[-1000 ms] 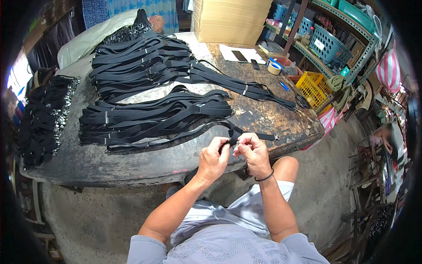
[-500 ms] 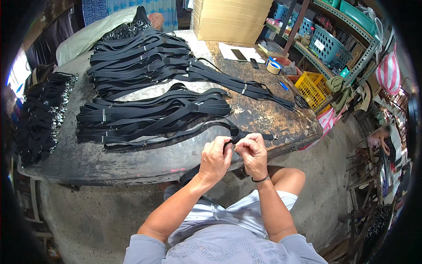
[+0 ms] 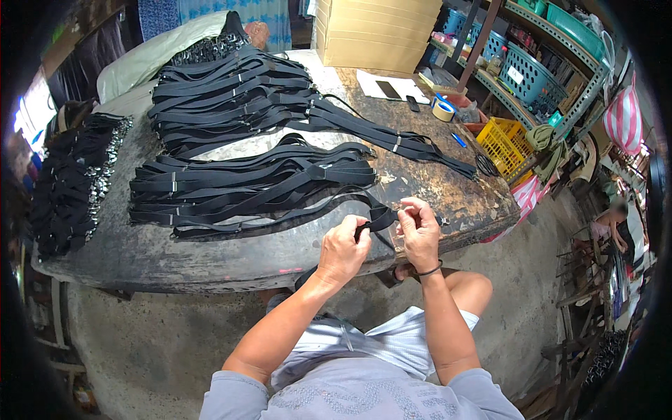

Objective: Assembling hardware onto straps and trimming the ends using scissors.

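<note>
While the left hand (image 3: 341,246) pinches a black elastic strap (image 3: 381,218) just right of the middle of the frame, the right hand (image 3: 420,236) bunches its fingertips by the strap's right side; I cannot tell if they grip it. The left pinch seems to keep the strap steady. Left of the middle, a pile of black suspenders (image 3: 245,185) lies in long rows on the worktable (image 3: 231,262), maybe so they do not tangle. A tape roll (image 3: 442,110) and a blue pen (image 3: 458,141) sit at the upper right, perhaps to leave the straps room.
</note>
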### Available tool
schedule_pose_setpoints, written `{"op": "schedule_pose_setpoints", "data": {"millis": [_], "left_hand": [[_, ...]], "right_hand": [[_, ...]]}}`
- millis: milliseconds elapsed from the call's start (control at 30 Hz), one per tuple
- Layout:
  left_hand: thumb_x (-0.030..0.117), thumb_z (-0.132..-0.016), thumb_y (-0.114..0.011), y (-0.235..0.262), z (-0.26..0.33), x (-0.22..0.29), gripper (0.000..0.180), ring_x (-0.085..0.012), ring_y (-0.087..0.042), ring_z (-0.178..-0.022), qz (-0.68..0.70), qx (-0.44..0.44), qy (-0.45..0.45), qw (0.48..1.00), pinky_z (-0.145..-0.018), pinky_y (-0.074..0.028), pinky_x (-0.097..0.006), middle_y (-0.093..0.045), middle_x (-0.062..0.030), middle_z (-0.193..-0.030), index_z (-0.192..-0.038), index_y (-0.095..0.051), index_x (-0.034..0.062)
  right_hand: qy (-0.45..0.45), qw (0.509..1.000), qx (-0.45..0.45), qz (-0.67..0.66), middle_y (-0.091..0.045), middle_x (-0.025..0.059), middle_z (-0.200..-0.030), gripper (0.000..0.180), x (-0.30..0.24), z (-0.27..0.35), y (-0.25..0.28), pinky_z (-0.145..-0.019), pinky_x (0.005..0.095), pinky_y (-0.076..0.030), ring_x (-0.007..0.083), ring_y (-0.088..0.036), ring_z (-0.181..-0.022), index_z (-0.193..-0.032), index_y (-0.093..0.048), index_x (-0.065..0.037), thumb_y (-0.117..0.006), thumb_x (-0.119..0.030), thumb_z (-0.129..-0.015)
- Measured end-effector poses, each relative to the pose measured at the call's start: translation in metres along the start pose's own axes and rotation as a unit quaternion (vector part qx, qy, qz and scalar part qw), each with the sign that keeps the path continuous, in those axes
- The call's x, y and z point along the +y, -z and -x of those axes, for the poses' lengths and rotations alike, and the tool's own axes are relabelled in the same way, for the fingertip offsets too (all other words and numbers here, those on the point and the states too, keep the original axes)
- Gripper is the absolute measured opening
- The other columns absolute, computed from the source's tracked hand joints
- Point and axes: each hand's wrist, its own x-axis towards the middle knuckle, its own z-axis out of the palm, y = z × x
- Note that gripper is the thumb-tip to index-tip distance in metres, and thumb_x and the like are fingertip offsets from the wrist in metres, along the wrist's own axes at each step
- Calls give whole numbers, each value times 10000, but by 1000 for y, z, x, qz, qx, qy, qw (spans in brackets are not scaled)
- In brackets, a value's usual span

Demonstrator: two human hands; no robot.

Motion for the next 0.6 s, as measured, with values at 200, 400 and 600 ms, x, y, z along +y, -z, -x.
{"op": "schedule_pose_setpoints", "data": {"millis": [200, 400, 600], "left_hand": [[120, -826, -646, -4, -6, -7, 197, -254, -685, -720, -3, -15, 7, 1000, -660, -526, -330, -686, -166, -824, -991, -612, 18], [101, -885, -589, -1, -8, -29, 164, -157, -649, -673, 118, -68, 91, 986, -596, -522, -291, -673, -104, -885, -1026, -561, 23], [80, -956, -472, 21, 2, -29, 148, -129, -568, -501, 287, -124, 167, 935, -464, -526, -285, -653, -127, -906, -1078, -390, 70]], "right_hand": [[73, 985, -40, 149, -554, 54, -821, 191, -19, -12, -3, -545, 251, -433, 99, -542, -616, -1033, -643, -28, -581, 37, -865], [36, 990, 7, 140, -599, 83, -796, 129, 14, -26, 24, -620, 284, -476, 166, -597, -669, -974, -643, -18, -596, -19, -854], [88, 945, 105, 298, -626, 146, -849, 90, 59, -62, 102, -679, 364, -488, 292, -620, -755, -925, -611, -23, -592, -73, -853]]}}
